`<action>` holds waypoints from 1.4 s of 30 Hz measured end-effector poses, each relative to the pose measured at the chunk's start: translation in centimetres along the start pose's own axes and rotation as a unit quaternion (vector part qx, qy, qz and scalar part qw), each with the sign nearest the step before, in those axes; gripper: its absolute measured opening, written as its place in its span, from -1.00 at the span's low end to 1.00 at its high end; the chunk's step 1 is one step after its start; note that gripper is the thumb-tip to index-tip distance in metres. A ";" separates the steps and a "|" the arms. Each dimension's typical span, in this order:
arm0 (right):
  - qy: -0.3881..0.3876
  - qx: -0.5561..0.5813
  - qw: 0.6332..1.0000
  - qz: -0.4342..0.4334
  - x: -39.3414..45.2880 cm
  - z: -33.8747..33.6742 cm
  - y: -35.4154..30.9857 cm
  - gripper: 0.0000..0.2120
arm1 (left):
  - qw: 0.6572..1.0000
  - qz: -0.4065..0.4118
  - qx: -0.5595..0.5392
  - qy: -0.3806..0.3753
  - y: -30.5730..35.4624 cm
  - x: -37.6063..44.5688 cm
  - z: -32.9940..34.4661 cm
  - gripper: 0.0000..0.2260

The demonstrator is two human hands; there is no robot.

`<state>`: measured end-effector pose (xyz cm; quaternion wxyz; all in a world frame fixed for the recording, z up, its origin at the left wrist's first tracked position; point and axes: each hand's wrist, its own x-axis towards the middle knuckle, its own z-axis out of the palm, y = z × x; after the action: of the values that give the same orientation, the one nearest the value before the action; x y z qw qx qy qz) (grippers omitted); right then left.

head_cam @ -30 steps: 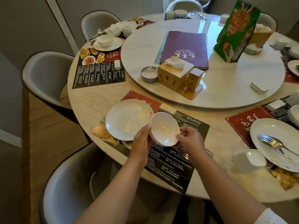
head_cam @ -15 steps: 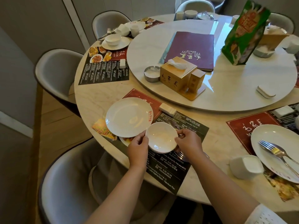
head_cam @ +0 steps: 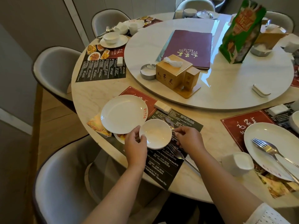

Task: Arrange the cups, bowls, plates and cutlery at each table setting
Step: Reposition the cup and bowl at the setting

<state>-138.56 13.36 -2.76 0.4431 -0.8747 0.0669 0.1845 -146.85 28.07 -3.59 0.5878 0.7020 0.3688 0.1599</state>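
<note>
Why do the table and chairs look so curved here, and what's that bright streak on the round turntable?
Head view: the wide-angle lens bows the table edge and chairs near the borders; the streak is window glare on the glossy turntable; the green bag at the top looks slightly soft, while the bowl in the hands is fairly sharp.

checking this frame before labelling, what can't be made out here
Head view only:
- Whether the small bowl touches the placemat: its underside is hidden.
- Fork prongs: partly under the bowl and right hand.
- Placemat print: too small.
- Right-side plate: near edge cropped.
</note>
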 end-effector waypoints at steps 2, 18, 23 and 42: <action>-0.005 -0.051 0.999 -0.001 -0.6 -0.4 0.4 -0.83 | 0.998 0.055 0.035 0.019 0.4 -0.4 0.6 -0.72; -0.054 -0.058 0.996 -0.051 -1.4 -4.3 1.0 -0.88 | 0.986 0.140 0.014 -0.089 2.5 -3.6 4.3 -0.80; 0.001 0.089 0.992 -0.092 -1.0 -5.8 -2.7 -0.87 | 0.979 0.051 -0.015 -0.195 2.7 -3.9 5.3 -0.85; 0.040 -0.087 0.993 -0.072 -1.0 4.3 -4.7 -0.80 | 0.980 0.060 0.165 -0.090 1.4 5.7 -4.8 -0.72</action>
<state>-139.29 19.60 -1.17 0.3744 -0.9192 0.0049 0.1221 -145.68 35.45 -2.26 0.4841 0.8217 0.2930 0.0677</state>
